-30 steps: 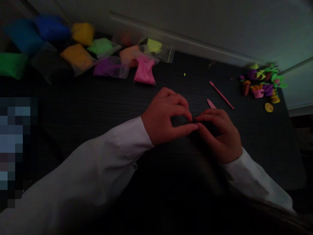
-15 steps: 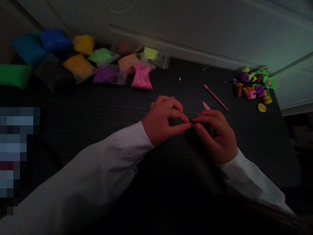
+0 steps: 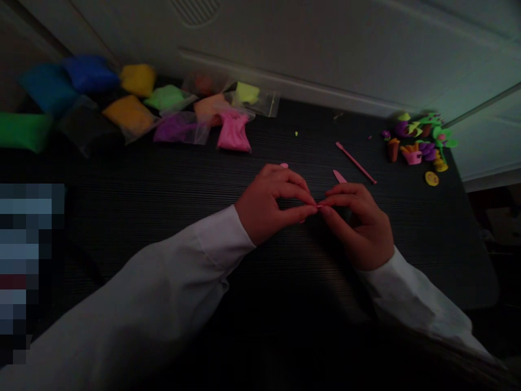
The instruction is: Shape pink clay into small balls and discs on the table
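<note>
Thumb and fingertips of my left hand [image 3: 272,203] are pinched on a tiny piece of pink clay [image 3: 319,206]. From the other side my right hand [image 3: 362,225] pinches the same piece, so the fingertips of both hands nearly meet above the dark table. A pink disc-like bit [image 3: 284,165] shows just behind my left knuckles. Beyond my right fingers lies a pink modelling knife [image 3: 339,176], partly hidden by the hand. Farther back rests a thin pink modelling stick [image 3: 356,163].
Bags of coloured clay line the back left, with a pink bag [image 3: 234,132] nearest my hands. Several small clay figures [image 3: 421,138] cluster at the right, beside a yellow disc [image 3: 432,178]. A yellow-green crumb [image 3: 296,133] lies on the black table [image 3: 183,184] near the wall.
Both hands stay close together with the fingers shifting only slightly. More of the pink piece shows between the fingertips. The whole view has moved a little.
</note>
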`<state>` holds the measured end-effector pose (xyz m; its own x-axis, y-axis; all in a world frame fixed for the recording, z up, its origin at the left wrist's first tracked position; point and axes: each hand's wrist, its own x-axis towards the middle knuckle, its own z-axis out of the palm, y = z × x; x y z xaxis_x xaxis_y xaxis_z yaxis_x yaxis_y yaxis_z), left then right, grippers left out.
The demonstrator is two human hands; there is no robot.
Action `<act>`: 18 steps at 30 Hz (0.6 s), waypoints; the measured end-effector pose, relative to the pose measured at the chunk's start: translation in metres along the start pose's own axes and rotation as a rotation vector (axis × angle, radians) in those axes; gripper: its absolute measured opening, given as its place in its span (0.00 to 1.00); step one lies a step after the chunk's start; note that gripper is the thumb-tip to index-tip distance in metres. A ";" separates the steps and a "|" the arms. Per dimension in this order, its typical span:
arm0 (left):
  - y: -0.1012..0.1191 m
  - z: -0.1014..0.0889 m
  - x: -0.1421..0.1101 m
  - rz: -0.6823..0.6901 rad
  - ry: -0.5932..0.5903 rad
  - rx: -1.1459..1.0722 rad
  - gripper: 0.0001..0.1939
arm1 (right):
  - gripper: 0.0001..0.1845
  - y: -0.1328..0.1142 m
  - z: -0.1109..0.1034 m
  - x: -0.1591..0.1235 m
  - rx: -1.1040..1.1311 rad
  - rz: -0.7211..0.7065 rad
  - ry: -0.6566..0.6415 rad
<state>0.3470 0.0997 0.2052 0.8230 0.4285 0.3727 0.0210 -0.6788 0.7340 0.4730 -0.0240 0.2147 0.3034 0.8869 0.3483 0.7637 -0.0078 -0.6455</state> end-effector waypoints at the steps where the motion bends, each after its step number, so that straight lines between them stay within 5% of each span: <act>1: 0.000 0.000 0.000 0.008 0.000 -0.001 0.05 | 0.06 0.000 0.000 0.000 -0.003 -0.002 -0.003; 18: 0.002 0.000 -0.001 -0.027 0.014 -0.069 0.06 | 0.09 0.000 0.000 -0.002 -0.078 -0.044 -0.031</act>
<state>0.3462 0.0980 0.2059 0.8147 0.4546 0.3600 0.0036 -0.6248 0.7808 0.4725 -0.0256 0.2140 0.2517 0.9010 0.3532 0.8181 -0.0031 -0.5750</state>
